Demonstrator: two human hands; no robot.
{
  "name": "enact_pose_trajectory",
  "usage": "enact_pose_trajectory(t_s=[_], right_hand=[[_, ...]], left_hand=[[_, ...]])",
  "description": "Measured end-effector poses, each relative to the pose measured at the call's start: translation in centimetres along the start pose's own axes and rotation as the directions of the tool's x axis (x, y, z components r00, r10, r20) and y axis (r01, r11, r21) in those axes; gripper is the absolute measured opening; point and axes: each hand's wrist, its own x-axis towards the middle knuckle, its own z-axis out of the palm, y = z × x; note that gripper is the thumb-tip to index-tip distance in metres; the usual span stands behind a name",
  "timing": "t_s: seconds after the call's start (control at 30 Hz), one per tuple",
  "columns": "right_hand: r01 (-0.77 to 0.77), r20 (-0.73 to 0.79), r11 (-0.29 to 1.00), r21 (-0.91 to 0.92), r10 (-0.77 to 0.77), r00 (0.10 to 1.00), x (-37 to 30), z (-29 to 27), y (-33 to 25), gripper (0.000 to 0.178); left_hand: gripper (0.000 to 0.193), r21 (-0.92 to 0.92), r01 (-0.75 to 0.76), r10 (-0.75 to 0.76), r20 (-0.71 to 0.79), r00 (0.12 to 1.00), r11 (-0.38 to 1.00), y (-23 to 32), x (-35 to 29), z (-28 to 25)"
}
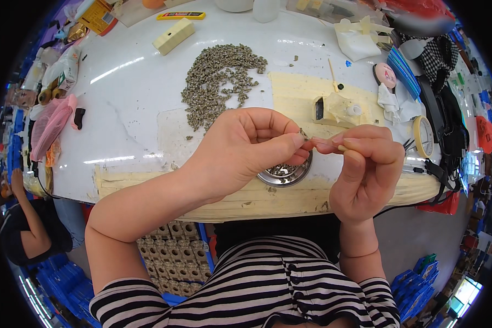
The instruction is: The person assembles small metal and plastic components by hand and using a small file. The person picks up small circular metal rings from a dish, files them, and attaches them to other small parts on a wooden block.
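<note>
A small metal part is pinched between the thumb and fingers of the left hand. A thin stick is gripped by the fingertips of the right hand, its long axis set roughly left to right. The part lies just left of the stick; whether they touch cannot be told. A round dish is placed beneath the hands. A pile of parts is spread far left on the table.
</note>
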Motion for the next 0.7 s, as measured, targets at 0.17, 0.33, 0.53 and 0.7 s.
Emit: enact_pose_trajectory(t_s=[0.17, 0.33, 0.53, 0.7], right_hand=[[0.001, -0.007, 1.0, 0.01, -0.001, 1.0, 0.0, 0.1, 0.0, 0.01], [0.005, 0.004, 1.0, -0.001, -0.005, 1.0, -0.1, 0.1, 0.0, 0.01], [0.066, -0.155, 0.995, 0.069, -0.054, 0.986, 0.4, -0.8, 0.4, 0.008], [0.018, -0.218, 0.973, -0.23, -0.07, 0.973, 1.6, -3.9, 0.7, 0.009]], left_hand=[[0.016, -0.006, -0.007, 0.007, 0.003, 1.0, 1.0, 0.0, -0.1, 0.0], [0.017, -0.009, -0.003, 0.003, 0.003, 1.0, 1.0, 0.0, 0.0, 0.0], [0.015, -0.001, 0.004, -0.004, -0.002, 1.0, 1.0, 0.1, 0.0, 0.1], [0.012, -0.001, -0.011, 0.011, -0.013, 1.0, 1.0, -0.1, -0.2, -0.1]])
